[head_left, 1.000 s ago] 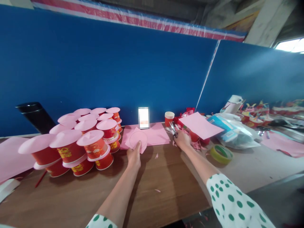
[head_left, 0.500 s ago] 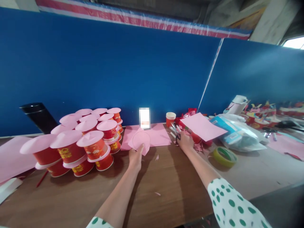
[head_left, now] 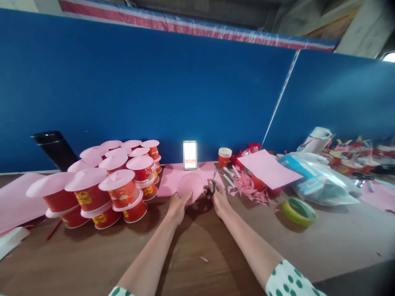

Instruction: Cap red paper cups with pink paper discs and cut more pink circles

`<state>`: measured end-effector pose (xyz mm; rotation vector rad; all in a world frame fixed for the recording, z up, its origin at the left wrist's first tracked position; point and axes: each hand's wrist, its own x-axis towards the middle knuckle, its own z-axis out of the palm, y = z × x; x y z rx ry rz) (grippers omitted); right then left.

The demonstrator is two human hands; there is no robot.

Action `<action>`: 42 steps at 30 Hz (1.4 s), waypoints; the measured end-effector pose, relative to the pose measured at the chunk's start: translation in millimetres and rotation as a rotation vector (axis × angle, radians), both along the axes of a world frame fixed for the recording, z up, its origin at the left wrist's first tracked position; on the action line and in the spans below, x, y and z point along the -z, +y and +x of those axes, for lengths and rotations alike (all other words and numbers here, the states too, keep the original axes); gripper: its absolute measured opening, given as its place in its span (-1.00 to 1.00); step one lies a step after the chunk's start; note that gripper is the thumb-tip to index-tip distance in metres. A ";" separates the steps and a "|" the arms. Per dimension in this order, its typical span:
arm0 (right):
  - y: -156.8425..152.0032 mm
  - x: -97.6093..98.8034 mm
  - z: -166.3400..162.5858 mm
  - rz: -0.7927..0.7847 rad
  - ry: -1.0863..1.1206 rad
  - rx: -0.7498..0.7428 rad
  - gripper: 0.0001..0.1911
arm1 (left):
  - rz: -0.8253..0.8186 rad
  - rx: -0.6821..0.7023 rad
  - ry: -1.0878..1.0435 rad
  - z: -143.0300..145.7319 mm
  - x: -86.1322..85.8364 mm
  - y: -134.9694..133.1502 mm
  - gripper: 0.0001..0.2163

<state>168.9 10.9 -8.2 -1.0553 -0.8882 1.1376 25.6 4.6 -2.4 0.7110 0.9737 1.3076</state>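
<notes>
A piece of pink paper (head_left: 191,184) with a drawn circle on it is pinched in my left hand (head_left: 179,205), thumb on top. My right hand (head_left: 219,200) grips a pair of scissors (head_left: 211,187) by its dark handles, just right of the paper, blades pointing away from me. Whether the blades touch the paper I cannot tell. Behind both hands lie larger pink sheets (head_left: 168,179). On the left stand stacked red paper cups (head_left: 121,196) with pink paper discs (head_left: 85,179) on and between them.
Pink scraps (head_left: 247,187) and markers lie to the right, near a small cup stack (head_left: 225,157) and a pink sheet (head_left: 268,170). Further right are a roll of yellow-green tape (head_left: 298,211) and a plastic bag (head_left: 327,189). A black cylinder (head_left: 57,150) leans at the back left.
My right hand has come left from the scrap pile with the scissors, up to the paper. The paper in my left hand has turned and shifted slightly right.
</notes>
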 end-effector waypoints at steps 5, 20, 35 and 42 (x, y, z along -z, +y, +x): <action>-4.6 4.3 1.3 0.026 0.048 -0.069 -0.53 | 0.016 0.012 0.032 0.6 2.6 1.3 -0.61; -9.7 4.9 -8.6 0.038 0.086 -0.054 -0.41 | 0.040 0.055 0.066 2.8 11.6 1.1 -0.59; -11.0 0.5 -7.8 0.031 0.017 -0.025 -0.38 | 0.070 0.048 0.321 7.2 18.5 2.1 -0.67; -10.9 0.6 -7.3 0.050 -0.003 -0.022 -0.38 | 0.065 0.057 0.313 7.9 14.8 -0.8 -0.68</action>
